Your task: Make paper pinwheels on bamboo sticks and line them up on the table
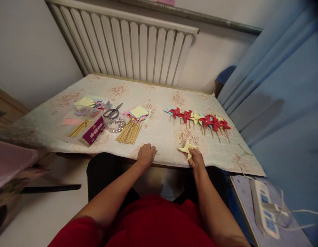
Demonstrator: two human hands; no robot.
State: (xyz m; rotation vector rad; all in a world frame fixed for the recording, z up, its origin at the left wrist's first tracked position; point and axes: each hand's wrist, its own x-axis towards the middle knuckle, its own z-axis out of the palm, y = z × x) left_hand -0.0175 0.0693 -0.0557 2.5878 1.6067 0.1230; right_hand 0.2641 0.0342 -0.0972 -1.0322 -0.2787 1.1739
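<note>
My right hand is closed on a pale yellow paper pinwheel by the table's front edge, its folded blades spread out above the fingers. No stick shows below this pinwheel. To the left, my left hand rests on the tablecloth with its fingers curled in. A thin tan stick pokes out beside those fingers, and most of it is hidden. Beyond my left hand lies a bundle of similar sticks. Square coloured sheets of paper are stacked just behind the bundle.
Finished-looking red, yellow and blue pinwheels on sticks lie in a row at the right. Scissors lean over a round dish of small metal pieces. A purple-and-white box stands left. A power strip sits at lower right.
</note>
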